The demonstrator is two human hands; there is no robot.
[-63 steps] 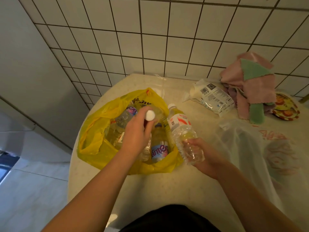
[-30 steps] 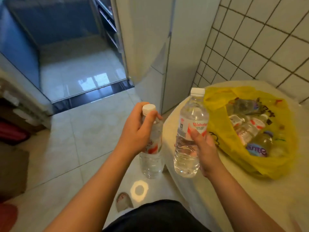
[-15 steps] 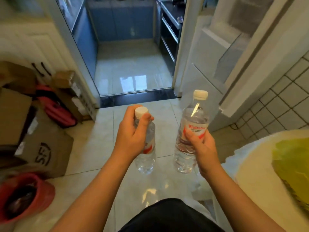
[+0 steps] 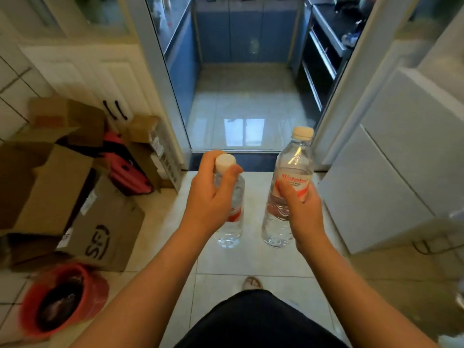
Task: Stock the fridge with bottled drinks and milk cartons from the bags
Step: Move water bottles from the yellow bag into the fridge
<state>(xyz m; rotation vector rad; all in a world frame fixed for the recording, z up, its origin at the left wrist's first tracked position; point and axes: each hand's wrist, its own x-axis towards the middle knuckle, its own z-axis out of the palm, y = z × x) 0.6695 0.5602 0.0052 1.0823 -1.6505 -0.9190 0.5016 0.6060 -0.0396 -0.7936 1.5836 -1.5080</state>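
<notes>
Boxes (image 4: pixel 45 187) piled on the left. Left hand (image 4: pixel 211 199) is wrapped round the left bottle (image 4: pixel 232 227) just under its cap, upright over the floor tiles. Just beside it is the right bottle (image 4: pixel 293 167), with the right hand (image 4: pixel 303 214) gripping it at the label. No open fridge and no bags in view. I'd call it mid-carry: nothing shelved yet, and the bags' load is left to do.
</notes>
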